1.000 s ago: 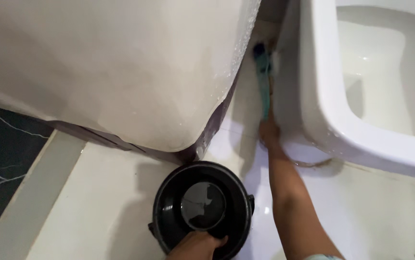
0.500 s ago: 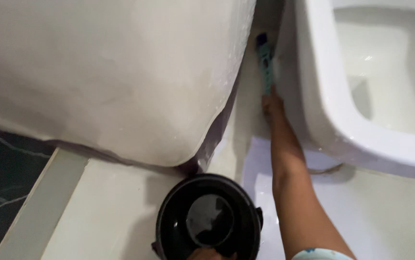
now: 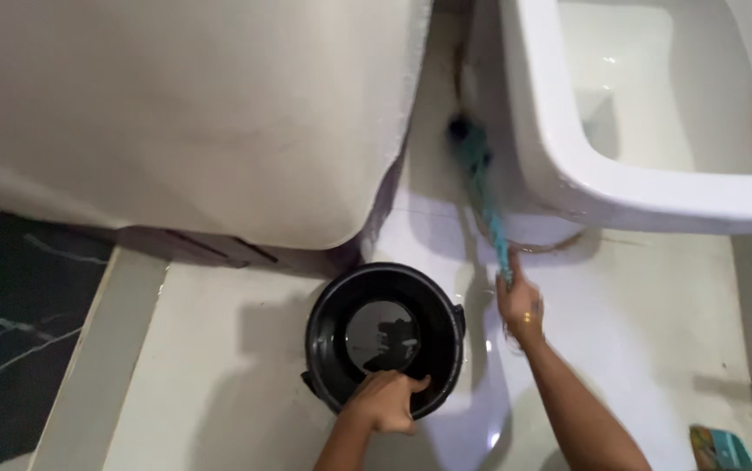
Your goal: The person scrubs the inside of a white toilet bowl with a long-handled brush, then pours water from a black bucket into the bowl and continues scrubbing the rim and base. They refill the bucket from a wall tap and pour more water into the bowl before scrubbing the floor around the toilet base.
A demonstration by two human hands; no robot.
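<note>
White wet floor tiles (image 3: 655,349), toilet (image 3: 568,131), right hand (image 3: 520,301) gripping teal brush (image 3: 485,196), left hand (image 3: 385,401) gripping black bucket (image 3: 328,349)

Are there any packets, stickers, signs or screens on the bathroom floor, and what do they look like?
Packet: one small, flat, packet-like thing on the pale floor at the bottom right corner, right of the right arm; teal with yellow-brown patches, partly cut off by the picture's edge, too blurred to be sure what it is.
No sign, sticker or screen shows anywhere else.
</note>
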